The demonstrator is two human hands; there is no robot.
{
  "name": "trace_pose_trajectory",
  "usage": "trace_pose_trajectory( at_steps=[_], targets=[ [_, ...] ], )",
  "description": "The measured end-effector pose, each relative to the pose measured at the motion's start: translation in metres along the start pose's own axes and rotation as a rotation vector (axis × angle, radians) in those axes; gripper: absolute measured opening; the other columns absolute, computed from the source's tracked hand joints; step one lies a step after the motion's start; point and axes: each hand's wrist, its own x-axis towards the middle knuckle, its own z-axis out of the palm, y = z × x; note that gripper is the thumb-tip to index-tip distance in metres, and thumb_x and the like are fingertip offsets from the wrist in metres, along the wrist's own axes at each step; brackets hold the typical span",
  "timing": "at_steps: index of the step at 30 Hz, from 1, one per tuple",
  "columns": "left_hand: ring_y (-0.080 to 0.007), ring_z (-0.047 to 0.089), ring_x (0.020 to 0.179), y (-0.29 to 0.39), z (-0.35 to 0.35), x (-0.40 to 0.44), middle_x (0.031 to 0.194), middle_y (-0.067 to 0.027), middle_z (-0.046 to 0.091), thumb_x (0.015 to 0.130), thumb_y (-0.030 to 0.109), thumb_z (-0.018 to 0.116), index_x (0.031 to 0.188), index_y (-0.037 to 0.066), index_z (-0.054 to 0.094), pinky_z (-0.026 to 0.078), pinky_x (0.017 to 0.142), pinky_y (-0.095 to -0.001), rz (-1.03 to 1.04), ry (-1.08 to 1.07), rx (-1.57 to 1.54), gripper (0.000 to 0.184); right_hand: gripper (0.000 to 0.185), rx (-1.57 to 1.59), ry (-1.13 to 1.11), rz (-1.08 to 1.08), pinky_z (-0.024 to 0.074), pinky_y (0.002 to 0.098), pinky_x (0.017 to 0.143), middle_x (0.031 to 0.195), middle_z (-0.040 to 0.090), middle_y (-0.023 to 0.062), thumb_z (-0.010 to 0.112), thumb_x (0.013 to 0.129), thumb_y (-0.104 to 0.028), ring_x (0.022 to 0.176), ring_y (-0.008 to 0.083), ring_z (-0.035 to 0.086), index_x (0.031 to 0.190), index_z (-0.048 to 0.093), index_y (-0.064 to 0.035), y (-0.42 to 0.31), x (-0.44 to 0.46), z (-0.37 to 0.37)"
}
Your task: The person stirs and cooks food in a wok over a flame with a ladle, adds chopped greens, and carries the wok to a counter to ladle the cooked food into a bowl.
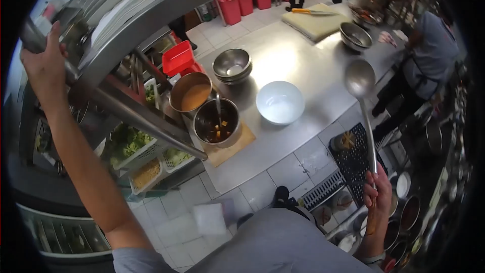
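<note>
My left hand [46, 68] is raised at the far left, its fingers closed round a thick metal rail [136, 111] of the shelf frame. On the right, my right hand [378, 192] grips the long handle of a steel ladle [360, 80], bowl upward, away from the counter's edge. A pale blue bowl [280, 103] stands on the steel counter [262, 144]. Left of it sit a pot of dark liquid with pale cubes [217, 121], a spoon handle rising from it, and a pot of orange-brown sauce [193, 94]. Steel bowls [232, 65] are stacked behind.
Plates [131, 5] are piled on the overhead shelf. White baskets of greens [131, 144] stand below the rail. A knife [310, 11] lies on a cutting board [308, 24] at the far end. A co-worker [429, 50] stands at right; pots and a black mat [353, 149] lie below.
</note>
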Motion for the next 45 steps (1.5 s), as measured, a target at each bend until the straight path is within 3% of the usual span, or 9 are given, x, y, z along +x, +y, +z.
trace_pose_trajectory(
  at_steps=[5,9,14,20,31,40,41,43,45],
  targets=[
    [-0.0102,0.052,0.059,0.021,-0.005,-0.019,0.068,-0.0034,0.057,0.082,0.034,0.072,0.097,-0.002,0.057,0.042,0.058,-0.0262,-0.002,-0.072,-0.082,0.041,0.065,-0.315,-0.413,0.217,0.0403,0.0204,0.035,0.086,0.053,0.0052,0.059,0.085,-0.006,0.046,0.0057,0.043,0.144,0.030,-0.0027,-0.007,0.068,0.153],
    [-0.0095,0.052,0.058,0.022,-0.005,-0.021,0.066,-0.0028,0.056,0.082,0.031,0.071,0.092,-0.001,0.057,0.041,0.057,-0.0246,0.044,-0.009,-0.038,0.036,0.056,-0.927,-0.607,0.264,0.0367,0.0245,0.040,0.067,0.049,0.0014,0.058,0.089,-0.007,0.050,0.0095,0.047,0.141,0.037,-0.0028,0.038,0.133,0.247],
    [-0.0117,0.058,0.068,0.015,-0.011,-0.018,0.075,-0.0062,0.062,0.084,0.032,0.069,0.103,0.000,0.057,0.043,0.066,-0.0238,-0.039,-0.061,0.055,0.039,0.059,-1.373,-0.941,0.061,0.0469,0.0294,0.057,0.079,0.055,0.0066,0.054,0.085,-0.007,0.060,0.0136,0.053,0.141,0.035,-0.0014,0.096,0.199,0.301],
    [-0.0058,0.048,0.053,0.053,0.014,-0.044,0.068,-0.0008,0.054,0.085,0.017,0.066,0.121,-0.003,0.052,0.040,0.048,-0.0216,0.119,0.164,-0.298,0.044,0.062,-1.587,-0.931,0.187,0.0489,0.0313,0.062,0.085,0.061,0.0139,0.053,0.082,-0.009,0.065,0.0174,0.059,0.139,0.034,0.0033,0.102,0.228,0.328],
    [-0.0063,0.047,0.050,0.061,0.011,-0.046,0.066,-0.0002,0.053,0.086,0.015,0.064,0.118,-0.005,0.052,0.039,0.046,-0.0219,0.088,0.135,-0.182,0.040,0.062,-1.496,-0.846,0.477,0.0422,0.0271,0.044,0.074,0.054,0.0074,0.055,0.081,-0.006,0.054,0.0114,0.052,0.139,0.036,0.0038,0.094,0.240,0.371],
    [-0.0103,0.051,0.052,0.056,0.005,-0.042,0.071,-0.0030,0.056,0.086,0.012,0.061,0.112,0.000,0.053,0.041,0.048,-0.0248,0.060,0.140,-0.287,0.031,0.007,-0.714,-0.685,0.768,0.0347,0.0204,0.039,0.077,0.051,0.0043,0.047,0.086,-0.001,0.052,0.0048,0.045,0.093,0.050,0.0008,0.081,0.234,0.343],
    [-0.0196,0.059,0.064,0.072,0.009,-0.048,0.082,-0.0108,0.063,0.085,0.012,0.062,0.114,0.003,0.054,0.049,0.062,-0.0302,0.156,0.276,0.085,0.031,0.008,-0.648,-0.667,0.816,0.0340,0.0197,0.039,0.078,0.051,0.0044,0.045,0.088,-0.002,0.052,0.0043,0.045,0.095,0.048,0.0004,0.078,0.232,0.342],
    [-0.0234,0.059,0.101,0.029,-0.005,-0.055,0.112,-0.0173,0.060,0.086,0.021,0.066,0.121,-0.008,0.048,0.043,0.089,-0.0333,0.261,0.148,0.121,0.049,0.009,-0.587,-0.659,0.855,0.0332,0.0190,0.039,0.080,0.052,0.0044,0.044,0.089,-0.002,0.052,0.0039,0.045,0.097,0.047,0.0000,0.071,0.227,0.342],
    [-0.0314,0.049,0.118,0.051,-0.019,-0.123,0.136,-0.0215,0.042,0.085,0.013,0.062,0.133,-0.008,0.036,0.036,0.102,-0.0377,0.211,0.253,-0.030,0.058,0.011,-0.470,-0.683,0.896,0.0323,0.0192,0.039,0.081,0.052,0.0049,0.042,0.090,-0.003,0.052,0.0041,0.045,0.100,0.045,-0.0007,0.067,0.224,0.340]
  ],
)
